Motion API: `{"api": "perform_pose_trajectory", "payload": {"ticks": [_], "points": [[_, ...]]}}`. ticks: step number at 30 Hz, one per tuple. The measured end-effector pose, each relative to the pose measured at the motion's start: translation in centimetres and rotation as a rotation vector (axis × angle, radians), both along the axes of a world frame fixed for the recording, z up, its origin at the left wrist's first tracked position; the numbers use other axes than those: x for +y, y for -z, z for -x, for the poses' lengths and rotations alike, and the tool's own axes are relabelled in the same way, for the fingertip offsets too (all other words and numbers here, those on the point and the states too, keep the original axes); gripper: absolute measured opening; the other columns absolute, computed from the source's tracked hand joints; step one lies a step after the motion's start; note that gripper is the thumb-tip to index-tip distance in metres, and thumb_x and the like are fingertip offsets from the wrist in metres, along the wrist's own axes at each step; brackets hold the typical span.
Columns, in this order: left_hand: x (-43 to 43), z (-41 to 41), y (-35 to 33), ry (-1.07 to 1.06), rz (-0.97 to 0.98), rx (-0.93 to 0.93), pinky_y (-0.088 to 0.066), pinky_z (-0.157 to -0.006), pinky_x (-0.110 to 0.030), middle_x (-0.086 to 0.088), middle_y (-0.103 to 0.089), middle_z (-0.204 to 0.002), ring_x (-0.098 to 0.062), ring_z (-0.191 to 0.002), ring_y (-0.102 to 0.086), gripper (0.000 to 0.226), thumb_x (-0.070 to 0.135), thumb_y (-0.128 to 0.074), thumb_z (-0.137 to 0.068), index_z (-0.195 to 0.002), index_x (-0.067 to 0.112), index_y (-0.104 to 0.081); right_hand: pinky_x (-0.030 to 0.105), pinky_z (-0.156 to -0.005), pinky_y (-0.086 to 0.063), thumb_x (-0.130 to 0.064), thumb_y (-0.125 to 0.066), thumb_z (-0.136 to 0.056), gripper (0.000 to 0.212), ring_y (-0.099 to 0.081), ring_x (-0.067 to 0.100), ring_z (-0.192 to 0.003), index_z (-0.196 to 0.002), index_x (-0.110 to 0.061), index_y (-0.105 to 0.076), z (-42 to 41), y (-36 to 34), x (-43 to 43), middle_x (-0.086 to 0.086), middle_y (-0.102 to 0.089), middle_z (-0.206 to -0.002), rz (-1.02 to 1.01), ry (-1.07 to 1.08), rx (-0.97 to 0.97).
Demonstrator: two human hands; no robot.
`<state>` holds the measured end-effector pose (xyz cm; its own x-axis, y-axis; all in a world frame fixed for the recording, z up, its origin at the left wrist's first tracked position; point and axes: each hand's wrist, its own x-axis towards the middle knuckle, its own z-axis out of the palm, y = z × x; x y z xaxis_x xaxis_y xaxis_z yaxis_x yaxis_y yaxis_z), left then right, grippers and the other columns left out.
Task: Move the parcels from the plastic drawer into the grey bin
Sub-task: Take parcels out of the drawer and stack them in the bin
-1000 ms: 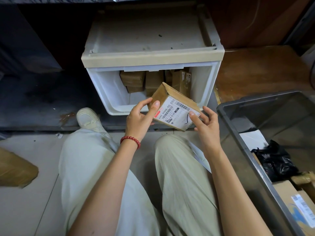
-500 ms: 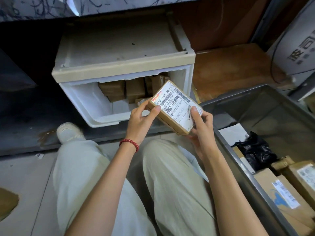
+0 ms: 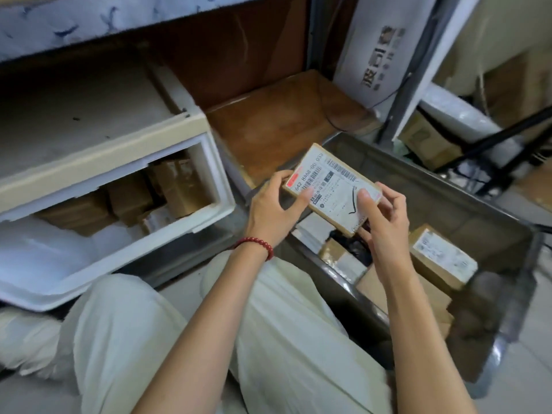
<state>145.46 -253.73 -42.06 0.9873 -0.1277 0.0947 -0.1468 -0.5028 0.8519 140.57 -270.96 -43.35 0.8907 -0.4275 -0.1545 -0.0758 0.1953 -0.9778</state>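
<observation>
Storage first: the plastic drawer [image 3: 213,171] stands pulled open at the left, with brown stacked parcels [image 3: 176,189] at its back, so I judge the job well short of finished. Next to the person's right knee sits the grey bin [image 3: 448,198], which already holds several packages, among them a labelled box [image 3: 442,258] by its right wall. The held parcel [image 3: 331,189] hangs label-up and tilted above the bin's left end, touching nothing inside. The left hand [image 3: 274,207] pinches its left end, thumb on the label and fingers wrapped round the edge; the right hand [image 3: 382,222] pinches the right end the same way.

To finish this step well, the parcel wants lowering until it is close over a flat, free patch among the boxes. Then the left hand should let go first and the right set it down level, rather than dropping it from height onto the labelled box or the dark item [image 3: 357,245] underneath. Laying it flat would leave room for the rest.

Much is unclear. The hands and parcel cover the bin's middle, so what lies directly below cannot be told; the dark item is too blurred to name. The drawer's front-left is washed out white, its depth hidden by the cabinet top [image 3: 89,121], and how many parcels remain cannot be counted.
</observation>
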Motion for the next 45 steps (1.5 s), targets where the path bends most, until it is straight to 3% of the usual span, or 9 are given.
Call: {"api": "perform_pose_trajectory", "payload": {"ticks": [5, 11, 16, 22, 27, 30, 32, 36, 45], "points": [[-4.6, -2.5, 1.0, 0.137, -0.065, 0.067, -0.045, -0.088, -0.022, 0.008, -0.062, -0.120, -0.007, -0.108, -0.056, 0.040, 0.045, -0.065, -0.087, -0.121, 0.029, -0.051, 0.040, -0.090, -0.056, -0.039, -0.067, -0.087, 0.043, -0.062, 0.012, -0.110, -0.123, -0.022, -0.051, 0.9, 2.2, -4.2, -0.002, -0.061, -0.123, 0.058, 0.059, 0.116], [-7.6, -5.2, 1.9, 0.198, -0.198, 0.165, -0.053, -0.081, -0.030, 0.004, -0.061, -0.114, -0.012, -0.103, -0.059, 0.045, 0.043, -0.071, -0.081, -0.117, 0.030, -0.047, 0.016, -0.064, -0.053, -0.035, -0.064, -0.090, 0.033, -0.064, 0.005, -0.094, -0.118, -0.018, -0.056, 0.4, 4.8, -5.0, -0.002, -0.065, -0.112, 0.191, 0.035, 0.227], [-8.4, -6.8, 4.2, 0.223, -0.230, 0.284, -0.053, -0.073, -0.023, 0.002, -0.063, -0.115, -0.011, -0.098, -0.061, 0.048, 0.037, -0.074, -0.081, -0.116, 0.023, -0.045, 0.022, -0.076, -0.050, -0.042, -0.061, -0.091, 0.025, -0.061, 0.003, -0.092, -0.113, -0.031, -0.057, -0.4, 7.2, -5.5, -0.010, -0.066, -0.099, 0.312, -0.027, 0.336], [-10.3, -8.7, 7.5, 0.296, -0.282, 0.458, -0.053, -0.091, -0.039, 0.003, -0.058, -0.114, -0.017, -0.108, -0.058, 0.058, 0.038, -0.081, -0.073, -0.115, 0.024, -0.042, 0.034, -0.085, -0.053, -0.041, -0.063, -0.090, 0.027, -0.065, -0.006, -0.077, -0.115, -0.032, -0.059, -1.3, 9.5, -6.2, -0.021, -0.069, -0.077, 0.385, -0.101, 0.442], [-10.7, -9.3, 9.4, 0.286, -0.273, 0.488, -0.053, -0.092, -0.042, -0.001, -0.058, -0.123, -0.019, -0.111, -0.057, 0.069, 0.045, -0.082, -0.069, -0.121, 0.021, -0.044, 0.023, -0.077, -0.049, -0.039, -0.064, -0.089, 0.062, -0.062, -0.004, -0.078, -0.144, -0.035, -0.035, -2.1, 10.6, -6.8, -0.015, -0.068, -0.079, 0.377, -0.110, 0.463], [-10.8, -9.3, 10.4, 0.330, -0.277, 0.551, -0.055, -0.086, -0.038, -0.002, -0.060, -0.122, -0.019, -0.103, -0.061, 0.058, 0.042, -0.076, -0.078, -0.122, 0.023, -0.043, 0.045, -0.089, -0.047, -0.048, -0.061, -0.088, 0.067, -0.063, 0.009, -0.082, -0.146, -0.043, -0.026, -2.3, 12.1, -6.9, -0.010, -0.064, -0.072, 0.481, -0.151, 0.508], [-10.6, -8.9, 11.2, 0.374, -0.309, 0.613, -0.055, -0.081, -0.035, -0.003, -0.061, -0.118, -0.019, -0.099, -0.062, 0.053, 0.038, -0.073, -0.082, -0.122, 0.023, -0.042, 0.050, -0.092, -0.041, -0.051, -0.058, -0.088, 0.055, -0.061, 0.014, -0.088, -0.137, -0.046, -0.034, -2.3, 13.1, -7.1, -0.011, -0.063, -0.075, 0.571, -0.156, 0.567], [-10.3, -8.1, 12.3, 0.474, -0.405, 0.649, -0.048, -0.078, -0.028, 0.000, -0.058, -0.113, -0.015, -0.095, -0.056, 0.049, 0.033, -0.068, -0.087, -0.128, 0.022, -0.042, 0.037, -0.080, -0.026, -0.049, -0.057, -0.090, 0.020, -0.052, 0.015, -0.097, -0.107, -0.042, -0.051, -2.0, 13.7, -7.1, -0.011, -0.062, -0.082, 0.654, -0.118, 0.660], [-11.0, -7.7, 13.2, 0.682, -0.612, 0.575, -0.052, -0.088, -0.032, -0.004, -0.060, -0.112, -0.018, -0.089, -0.060, 0.074, 0.010, -0.077, -0.076, -0.135, 0.021, -0.034, 0.034, -0.088, -0.023, -0.037, -0.063, -0.089, 0.027, -0.048, 0.018, -0.117, -0.115, -0.034, -0.058, -2.0, 14.1, -7.3, -0.005, -0.061, -0.118, 0.745, -0.201, 0.790]]}}
